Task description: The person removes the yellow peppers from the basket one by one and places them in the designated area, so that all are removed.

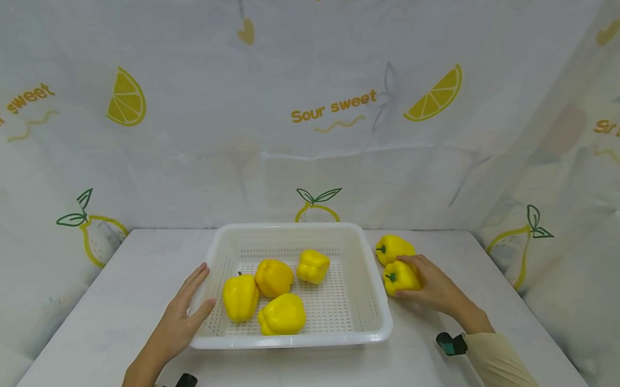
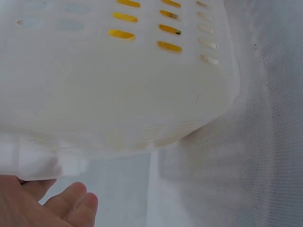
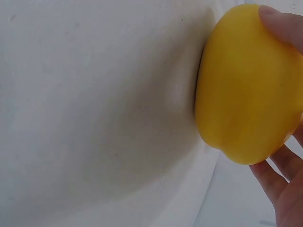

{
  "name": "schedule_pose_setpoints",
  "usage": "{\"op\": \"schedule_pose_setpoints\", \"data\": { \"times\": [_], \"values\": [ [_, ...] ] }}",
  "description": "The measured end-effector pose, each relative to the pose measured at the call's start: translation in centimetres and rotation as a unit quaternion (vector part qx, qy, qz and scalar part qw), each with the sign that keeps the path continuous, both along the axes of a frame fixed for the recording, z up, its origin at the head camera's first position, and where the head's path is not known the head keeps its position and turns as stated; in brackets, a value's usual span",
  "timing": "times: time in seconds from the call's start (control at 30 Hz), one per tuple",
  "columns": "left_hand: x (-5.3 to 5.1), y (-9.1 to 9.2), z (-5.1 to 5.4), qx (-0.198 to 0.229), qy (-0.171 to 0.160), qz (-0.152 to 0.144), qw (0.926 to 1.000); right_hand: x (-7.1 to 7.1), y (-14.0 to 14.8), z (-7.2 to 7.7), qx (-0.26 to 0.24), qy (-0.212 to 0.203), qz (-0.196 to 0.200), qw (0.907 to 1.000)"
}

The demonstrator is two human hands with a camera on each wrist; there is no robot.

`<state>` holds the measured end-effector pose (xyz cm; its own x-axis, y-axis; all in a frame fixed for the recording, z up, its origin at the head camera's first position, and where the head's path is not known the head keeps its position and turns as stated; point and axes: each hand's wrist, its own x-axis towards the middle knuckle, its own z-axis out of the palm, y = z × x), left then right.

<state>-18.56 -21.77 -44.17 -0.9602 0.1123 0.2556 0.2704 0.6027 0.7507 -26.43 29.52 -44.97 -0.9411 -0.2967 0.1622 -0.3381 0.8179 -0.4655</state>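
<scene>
My right hand (image 1: 435,283) grips a yellow bell pepper (image 1: 401,277) on the table, just right of the basket. In the right wrist view, thumb and fingers lie on opposite sides of this pepper (image 3: 248,87). Right behind it sits another yellow bell pepper (image 1: 394,247). At the left side of the white plastic basket (image 1: 294,340), my left hand (image 1: 178,317) rests by the rim with fingers extended. The left wrist view has its fingers (image 2: 84,208) below the basket's rim. Several yellow bell peppers, one of them upright (image 1: 241,298), lie inside the basket toward its left and middle.
A white cloth covers the table (image 1: 109,303). Behind it hangs a white curtain (image 1: 268,178) printed with lemons and lettering, which also runs along both sides. Each wrist wears a dark strap-like device, such as the right wrist device (image 1: 451,344).
</scene>
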Motion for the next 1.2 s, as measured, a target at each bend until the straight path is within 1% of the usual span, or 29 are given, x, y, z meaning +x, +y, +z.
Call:
{"op": "schedule_pose_setpoints", "data": {
  "times": [0.2, 0.5, 0.63, 0.87, 1.2],
  "values": [
    [0.02, 0.07, 0.09, 0.000, -0.002, 0.003, 1.0000, -0.13, 0.05, 0.06, -0.001, -0.005, 0.004, 1.0000],
    [-0.02, 0.14, 0.12, -0.004, -0.001, 0.004, 1.0000, -0.22, -0.01, 0.53, 0.023, -0.014, -0.016, 0.9995],
    [-0.05, 0.11, 0.12, -0.003, -0.001, 0.004, 1.0000, -0.17, -0.06, 0.75, 0.020, -0.023, -0.018, 0.9994],
    [-0.09, 0.05, 0.08, -0.003, -0.001, 0.004, 1.0000, -0.09, -0.03, 0.67, 0.018, -0.037, -0.020, 0.9989],
    [-0.05, 0.03, 0.05, -0.003, 0.001, 0.003, 1.0000, -0.07, 0.06, 0.87, 0.018, -0.027, -0.011, 0.9994]
  ]
}}
